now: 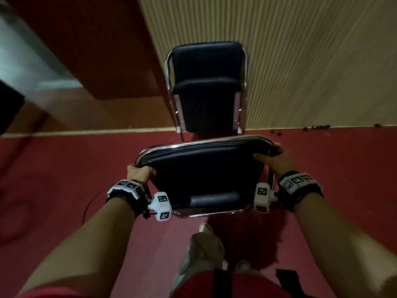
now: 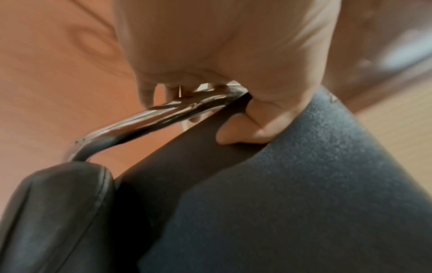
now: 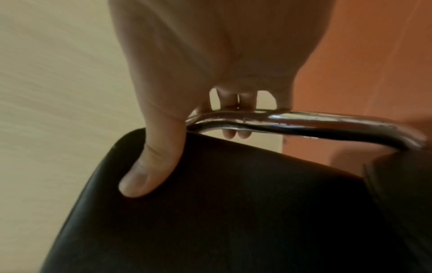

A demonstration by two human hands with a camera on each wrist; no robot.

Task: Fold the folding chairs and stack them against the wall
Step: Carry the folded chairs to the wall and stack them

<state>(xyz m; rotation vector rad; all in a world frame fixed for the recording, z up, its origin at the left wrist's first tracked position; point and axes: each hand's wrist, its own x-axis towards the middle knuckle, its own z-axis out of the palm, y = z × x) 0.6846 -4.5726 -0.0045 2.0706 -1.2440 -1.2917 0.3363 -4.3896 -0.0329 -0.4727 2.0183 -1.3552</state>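
We carry a folded chair (image 1: pixel 206 175) by its top corners, facing another folded chair (image 1: pixel 207 87) leaning on the wall (image 1: pixel 300 61).

Our left hand (image 1: pixel 139 172) and right hand (image 1: pixel 276 161) each curl around the chrome frame (image 3: pixel 304 123), thumbs pressed on the black padding; the chair hangs between and below our hands, above the red floor (image 1: pixel 53 179).

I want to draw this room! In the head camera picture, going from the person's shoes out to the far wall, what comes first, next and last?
Shoe → folded chair held by the left hand and right hand → red carpet → folded chair leaning on the wall → ribbed beige wall.
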